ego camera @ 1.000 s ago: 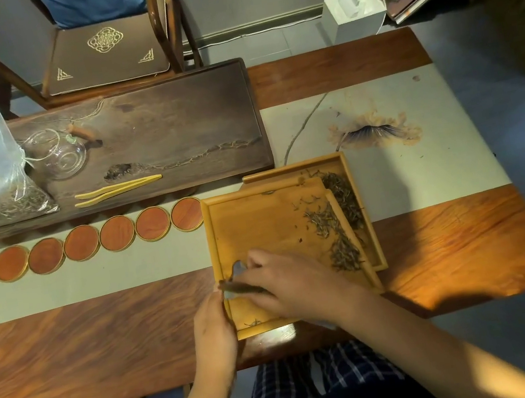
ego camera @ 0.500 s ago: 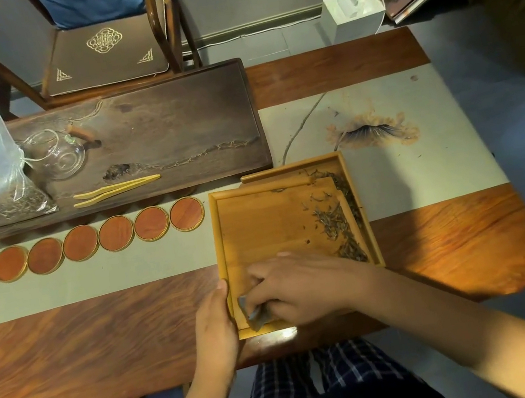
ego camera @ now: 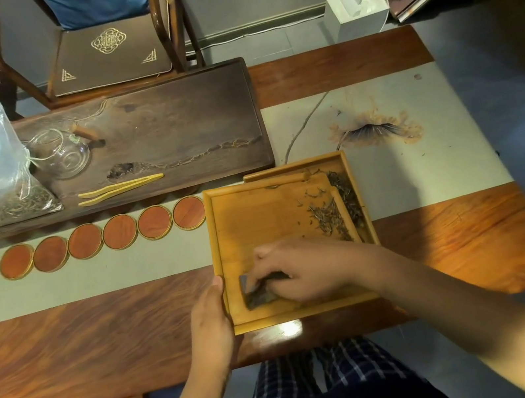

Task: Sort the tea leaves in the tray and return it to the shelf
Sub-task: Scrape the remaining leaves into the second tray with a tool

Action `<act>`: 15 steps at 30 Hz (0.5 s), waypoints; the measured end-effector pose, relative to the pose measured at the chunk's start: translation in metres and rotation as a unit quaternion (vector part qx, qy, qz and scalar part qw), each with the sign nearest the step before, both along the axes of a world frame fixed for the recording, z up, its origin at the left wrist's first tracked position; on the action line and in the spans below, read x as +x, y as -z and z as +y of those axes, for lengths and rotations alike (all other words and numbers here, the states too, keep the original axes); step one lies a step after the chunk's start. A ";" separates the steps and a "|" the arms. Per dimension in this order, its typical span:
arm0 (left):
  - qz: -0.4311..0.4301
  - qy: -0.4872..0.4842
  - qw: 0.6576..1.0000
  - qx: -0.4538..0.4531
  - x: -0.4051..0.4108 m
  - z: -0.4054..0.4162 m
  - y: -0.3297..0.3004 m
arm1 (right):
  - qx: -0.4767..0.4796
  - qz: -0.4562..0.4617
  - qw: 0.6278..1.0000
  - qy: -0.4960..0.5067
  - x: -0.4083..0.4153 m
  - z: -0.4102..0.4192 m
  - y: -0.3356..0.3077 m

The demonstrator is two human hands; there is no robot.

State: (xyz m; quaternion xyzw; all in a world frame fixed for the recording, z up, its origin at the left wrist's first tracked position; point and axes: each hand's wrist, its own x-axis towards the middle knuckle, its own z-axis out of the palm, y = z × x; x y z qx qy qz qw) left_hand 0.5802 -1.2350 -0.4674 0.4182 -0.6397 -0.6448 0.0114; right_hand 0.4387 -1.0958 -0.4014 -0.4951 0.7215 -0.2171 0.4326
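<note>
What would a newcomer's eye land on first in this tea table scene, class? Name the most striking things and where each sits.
Probably the two hands at the light wooden tray near the table's front edge: the left hand holds its left rim while the right hand presses a small dark scraper inside it. Next, the tea leaves heaped at the tray's right side, and six round coasters lined up to its left.

A shallow square bamboo tray is set flat at the near edge of the desk, overlapping a second bamboo tray of like make just behind and to its right. Loose dry tea leaves are gathered along the first tray's right side, with darker leaves seen in the second tray beyond that rim. The rest of the first tray's floor is mostly bare wood.
</note>
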 end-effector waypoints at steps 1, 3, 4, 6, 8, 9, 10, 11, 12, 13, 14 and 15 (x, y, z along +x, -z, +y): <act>0.001 -0.003 1.000 0.001 -0.001 0.000 0.000 | 0.000 0.000 1.000 -0.017 0.003 -0.006 -0.001; 0.000 -0.002 1.000 -0.003 -0.001 -0.002 -0.001 | 0.005 0.003 0.999 -0.045 0.006 -0.011 -0.001; 0.000 -0.001 1.000 -0.004 -0.001 -0.003 -0.001 | 0.007 0.005 0.999 -0.051 0.007 -0.010 -0.001; -0.002 -0.006 1.000 0.005 0.000 -0.004 -0.001 | 0.014 0.005 0.998 -0.054 0.004 -0.004 -0.003; -0.006 -0.010 1.000 0.001 0.001 -0.005 -0.001 | 0.029 0.012 0.998 -0.058 -0.001 0.005 -0.005; -0.011 -0.011 1.000 -0.003 0.002 -0.006 0.000 | 0.035 0.019 0.997 -0.062 -0.004 0.011 -0.004; -0.017 -0.014 1.000 -0.003 0.002 -0.006 -0.001 | 0.039 0.025 0.997 -0.065 -0.006 0.016 -0.004; -0.021 -0.017 1.000 -0.001 0.003 -0.006 -0.001 | 0.043 0.032 0.996 -0.068 -0.009 0.023 -0.003; -0.023 -0.019 1.000 0.000 0.004 -0.007 -0.001 | 0.048 0.040 0.995 -0.071 -0.011 0.029 -0.002; -0.023 -0.020 1.000 -0.002 0.005 -0.008 -0.002 | 0.057 0.052 0.994 -0.076 -0.013 0.035 0.000; -0.024 -0.018 1.000 -0.005 0.005 -0.009 -0.003 | 0.066 0.067 0.992 -0.083 -0.015 0.041 0.001; -0.026 -0.016 1.000 -0.008 0.006 -0.009 -0.003 | 0.075 0.081 0.990 -0.090 -0.017 0.047 0.002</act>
